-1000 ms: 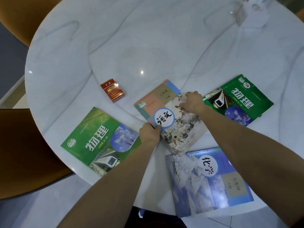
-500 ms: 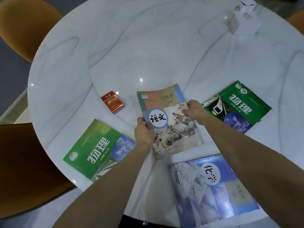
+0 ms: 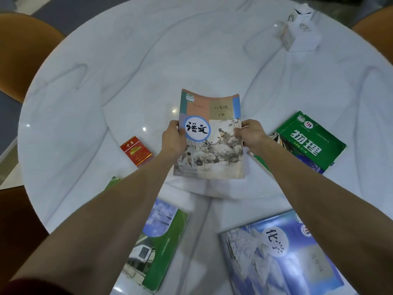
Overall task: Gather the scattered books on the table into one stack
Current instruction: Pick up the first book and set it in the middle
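Both hands hold a pale book with an ink-painting cover (image 3: pixel 212 143) squarely at the middle of the round white marble table (image 3: pixel 106 81). My left hand (image 3: pixel 173 138) grips its left edge and my right hand (image 3: pixel 252 134) grips its right edge. A green book (image 3: pixel 308 141) lies to the right, partly behind my right forearm. A second green book (image 3: pixel 161 241) lies at the near left, largely covered by my left forearm. At the near right lies a blue book with a snowy cover (image 3: pixel 276 256).
A red cigarette pack (image 3: pixel 136 151) sits left of the held book. A small white box (image 3: pixel 299 37) stands at the far right of the table. Brown chairs (image 3: pixel 25 50) ring the table at left and far right.
The held book has turned from a slant to straight and moved farther toward the table's middle, with both hands still on its edges. The view has shifted closer.
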A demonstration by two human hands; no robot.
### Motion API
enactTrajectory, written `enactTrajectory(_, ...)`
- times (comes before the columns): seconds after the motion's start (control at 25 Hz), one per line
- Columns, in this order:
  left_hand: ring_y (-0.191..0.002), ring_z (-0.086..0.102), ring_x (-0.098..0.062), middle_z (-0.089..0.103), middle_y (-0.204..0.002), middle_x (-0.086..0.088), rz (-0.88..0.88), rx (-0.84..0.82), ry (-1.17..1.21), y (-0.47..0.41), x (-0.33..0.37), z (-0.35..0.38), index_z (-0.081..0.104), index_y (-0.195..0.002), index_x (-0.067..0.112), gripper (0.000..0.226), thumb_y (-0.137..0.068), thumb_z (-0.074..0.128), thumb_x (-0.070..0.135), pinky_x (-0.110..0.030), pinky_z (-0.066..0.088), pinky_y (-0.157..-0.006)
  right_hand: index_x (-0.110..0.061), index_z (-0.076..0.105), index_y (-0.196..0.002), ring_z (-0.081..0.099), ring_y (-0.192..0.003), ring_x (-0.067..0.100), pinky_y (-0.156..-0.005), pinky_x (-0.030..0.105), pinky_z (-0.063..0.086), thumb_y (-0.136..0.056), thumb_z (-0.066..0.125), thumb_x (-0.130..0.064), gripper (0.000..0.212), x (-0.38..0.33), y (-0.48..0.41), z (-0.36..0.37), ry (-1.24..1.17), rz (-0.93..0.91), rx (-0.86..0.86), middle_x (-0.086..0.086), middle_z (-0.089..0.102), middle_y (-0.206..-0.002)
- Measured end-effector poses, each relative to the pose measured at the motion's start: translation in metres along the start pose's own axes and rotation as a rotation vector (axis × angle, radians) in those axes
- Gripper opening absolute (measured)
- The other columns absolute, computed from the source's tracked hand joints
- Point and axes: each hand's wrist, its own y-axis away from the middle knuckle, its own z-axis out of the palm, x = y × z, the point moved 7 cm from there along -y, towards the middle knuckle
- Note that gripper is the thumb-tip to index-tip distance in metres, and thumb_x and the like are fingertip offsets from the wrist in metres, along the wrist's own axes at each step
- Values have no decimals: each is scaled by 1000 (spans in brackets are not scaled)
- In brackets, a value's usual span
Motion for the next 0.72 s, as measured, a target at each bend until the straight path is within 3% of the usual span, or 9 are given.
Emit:
enactTrajectory(0.2,-107,58,-40,59,-123,-23,-3,-45,-34,-38,2,14,45,-130,0,32,-101,35,11,-42,49,-81,-15,53,-72,58,-79,25,-69,35,48,-89,56,-3,22,-3,-25,-3,27,7,51,11,60,-81)
enactTrajectory(0.32,-107,58,-39,59,-123,-23,-11,-70,-45,-51,-3,27,46,-130,-1,33,-101,35,11,-42,49,-83,-5,60,-82,56,-78,24,-69,33,48,-89,57,-4,7,0,-38,-4,110,13,91,12,60,-85)
enactTrajectory(0.44,-107,59,-40,60,-121,-24,-15,-87,-80,-58,-10,35,46,-131,0,34,-101,36,12,-43,49,-86,-13,46,-63,45,-63,20,-59,27,41,-88,58,-5,29,7,-43,-4,212,29,113,5,49,-68)
enactTrajectory(0.52,-105,60,-41,62,-118,-25,-15,-86,-130,-62,-14,38,48,-129,0,33,-100,38,11,-41,49,-84,-15,40,-61,42,-71,20,-64,28,37,-86,59,-6,33,12,-44,-4,256,34,147,8,48,-72)
enactTrajectory(0.6,-102,61,-40,64,-113,-26,-12,-74,-167,-63,-17,37,51,-126,-1,32,-98,40,11,-39,49,-81,-8,49,-64,42,-76,19,-67,29,40,-85,61,-6,24,14,-45,-6,298,40,187,14,52,-76)
enactTrajectory(0.64,-100,62,-40,65,-111,-26,-11,-67,-184,-64,-18,37,53,-124,-2,31,-98,42,11,-38,49,-81,3,57,-72,42,-77,19,-69,30,45,-83,63,-5,15,14,-45,-7,321,44,203,20,56,-80)
enactTrajectory(0.72,-95,63,-37,67,-107,-24,-14,-56,-235,-65,-19,34,57,-119,-3,29,-96,45,10,-37,50,-79,14,65,-99,46,-76,20,-71,30,48,-81,62,-1,23,14,-46,-9,364,52,225,23,62,-88)
